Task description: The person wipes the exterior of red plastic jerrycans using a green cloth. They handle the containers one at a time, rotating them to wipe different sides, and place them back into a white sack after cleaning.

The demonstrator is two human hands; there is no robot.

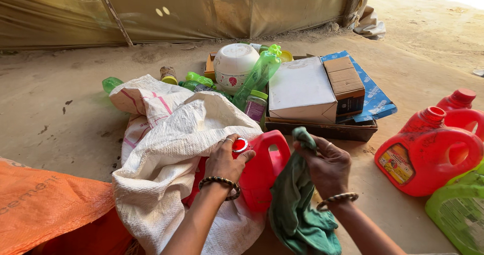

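My left hand [225, 160] grips the capped neck of a red plastic jug [263, 169] that lies partly inside the mouth of a white woven sack [166, 149]. The jug's handle points up and right. My right hand [325, 164] is closed on a dark green cloth [297, 209], which hangs down beside the jug. Both wrists wear beaded bracelets.
A cardboard tray [322, 129] behind the jug holds a white box, a brown box, a white round container and green bottles. Two red jugs [428, 151] and a green jug [459, 209] stand at right. An orange sack [45, 204] lies at lower left. Sandy floor all around.
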